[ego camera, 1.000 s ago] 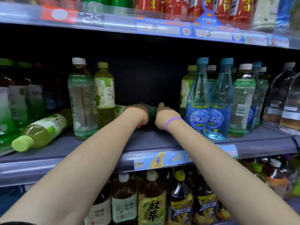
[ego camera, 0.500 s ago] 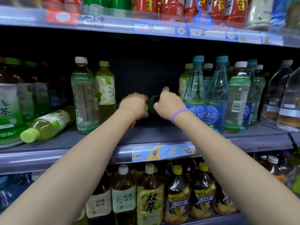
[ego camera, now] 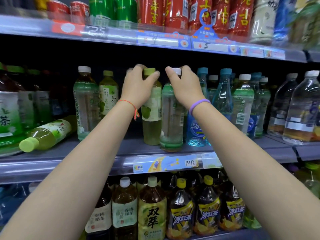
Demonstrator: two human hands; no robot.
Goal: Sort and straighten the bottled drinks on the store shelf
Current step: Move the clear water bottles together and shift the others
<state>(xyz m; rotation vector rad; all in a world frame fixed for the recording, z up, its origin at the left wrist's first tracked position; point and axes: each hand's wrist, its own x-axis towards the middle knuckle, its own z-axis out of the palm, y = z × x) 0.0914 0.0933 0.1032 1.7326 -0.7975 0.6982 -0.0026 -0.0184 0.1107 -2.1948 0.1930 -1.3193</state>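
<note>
Left hand (ego camera: 138, 87) pinching the green-capped bottle (ego camera: 152, 116) and right hand (ego camera: 183, 87) the white-capped bottle (ego camera: 171, 118) by their necks — both upright at mid-shelf (ego camera: 69, 153); full, thin-walled, likely heavy and slick — steadier held lower on the body.

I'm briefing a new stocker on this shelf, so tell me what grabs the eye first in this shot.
Two bare hands meet at the middle shelf's centre: the left hand grips the neck of a green-capped bottle, the right hand holds a white-capped bottle beside it, both upright. To the left, a yellow-green bottle lies on its side, cap toward the shelf edge. Red cans crowd the top shelf.
</note>
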